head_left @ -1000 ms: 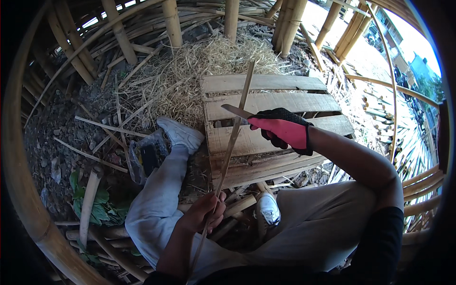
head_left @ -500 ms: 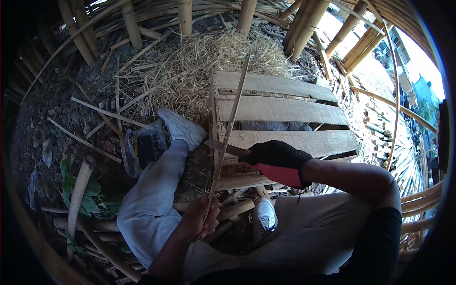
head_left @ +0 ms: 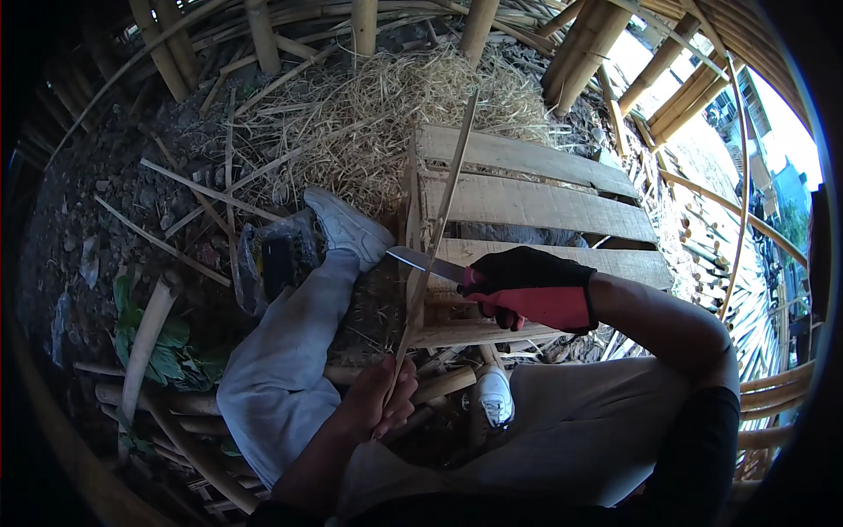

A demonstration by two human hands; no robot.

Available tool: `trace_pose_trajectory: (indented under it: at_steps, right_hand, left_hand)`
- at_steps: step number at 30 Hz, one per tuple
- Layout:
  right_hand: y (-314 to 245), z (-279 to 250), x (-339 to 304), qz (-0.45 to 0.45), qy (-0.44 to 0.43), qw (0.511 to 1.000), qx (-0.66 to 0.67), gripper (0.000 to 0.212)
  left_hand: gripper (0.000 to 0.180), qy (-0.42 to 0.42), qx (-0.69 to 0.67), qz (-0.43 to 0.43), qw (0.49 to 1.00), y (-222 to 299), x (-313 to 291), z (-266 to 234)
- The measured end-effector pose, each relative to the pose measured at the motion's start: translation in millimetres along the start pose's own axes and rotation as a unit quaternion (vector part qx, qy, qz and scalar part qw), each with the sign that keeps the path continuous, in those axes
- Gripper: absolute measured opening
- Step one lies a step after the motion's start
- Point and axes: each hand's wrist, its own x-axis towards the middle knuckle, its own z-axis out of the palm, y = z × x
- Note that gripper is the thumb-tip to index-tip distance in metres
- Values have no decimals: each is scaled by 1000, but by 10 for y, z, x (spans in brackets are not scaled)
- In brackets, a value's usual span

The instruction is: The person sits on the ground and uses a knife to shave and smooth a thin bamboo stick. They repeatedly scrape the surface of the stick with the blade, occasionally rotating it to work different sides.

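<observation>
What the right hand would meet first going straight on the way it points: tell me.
The right hand points leftward, its knife crossing the bamboo strip, so it would likely meet that strip first. Beyond, the white shoe seems lower, though depth is unclear.

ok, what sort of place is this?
Probably a rough, open-sided bamboo work shed: thick upright bamboo poles stand around it, a heap of straw-like shavings lies on the ground, and a slatted wooden crate sits beside that.
</observation>
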Motion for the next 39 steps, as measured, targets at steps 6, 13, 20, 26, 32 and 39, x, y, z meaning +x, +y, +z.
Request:
trace_pose_trajectory:
  at_steps: [6, 13, 20, 26, 32, 39]
  right_hand:
    - [-45, 44, -19, -61, 56, 988, -128, 25]
    - [213, 149, 18, -190, 162, 927, -280, 30]
    - [406, 224, 128, -296, 230, 900, -220, 35]
    - [250, 84, 72, -96, 161, 965, -180, 44]
    - [47, -1, 7, -45, 150, 977, -147, 42]
    - [131, 11, 53, -144, 114, 947, -265, 41]
  left_hand:
    - [47, -14, -20, 3, 1000, -50, 42, 10]
    - [46, 2, 19, 22, 1000, -91, 30, 32]
    - [48, 15, 13, 12, 1000, -96, 33, 69]
    - [47, 17, -5, 12, 1000, -80, 33, 100]
    - [47, 23, 20, 22, 999, -7, 12, 160]
    - [44, 21, 29, 17, 999, 33, 16, 230]
